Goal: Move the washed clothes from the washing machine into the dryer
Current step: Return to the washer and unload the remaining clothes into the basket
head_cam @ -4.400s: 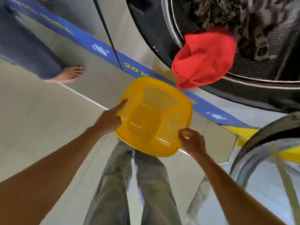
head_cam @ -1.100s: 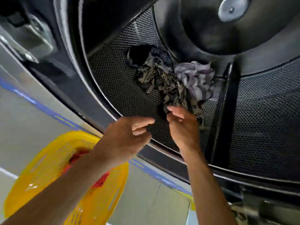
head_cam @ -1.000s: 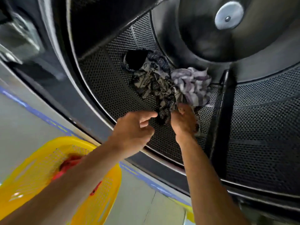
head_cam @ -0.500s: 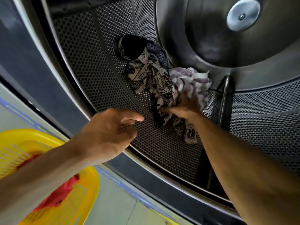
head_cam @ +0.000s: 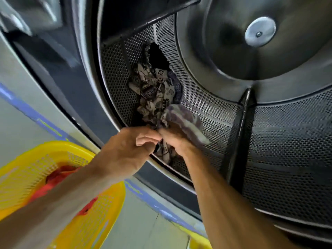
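Inside the perforated steel drum (head_cam: 287, 141) of the washing machine lies a patterned beige-and-black cloth (head_cam: 154, 90), stretched from the drum wall down to the rim. A purple-and-white striped cloth (head_cam: 185, 121) lies against it. My right hand (head_cam: 175, 139) is closed on both cloths at the drum's rim. My left hand (head_cam: 131, 150) sits right beside it, fingers curled around the patterned cloth's lower end. A yellow plastic basket (head_cam: 23, 169) stands on the floor at the lower left with a red garment (head_cam: 53, 178) in it, partly hidden by my left forearm.
The drum's dark door ring (head_cam: 75, 90) curves along the left. A blue strip (head_cam: 36, 115) runs along the machine's front panel above the grey tiled floor (head_cam: 140, 229). A black paddle (head_cam: 239, 133) stands up inside the drum to the right of my hands.
My right hand has pulled the two cloths from deeper in the drum down to its rim. My left hand has moved in and closed beside it on the patterned cloth.
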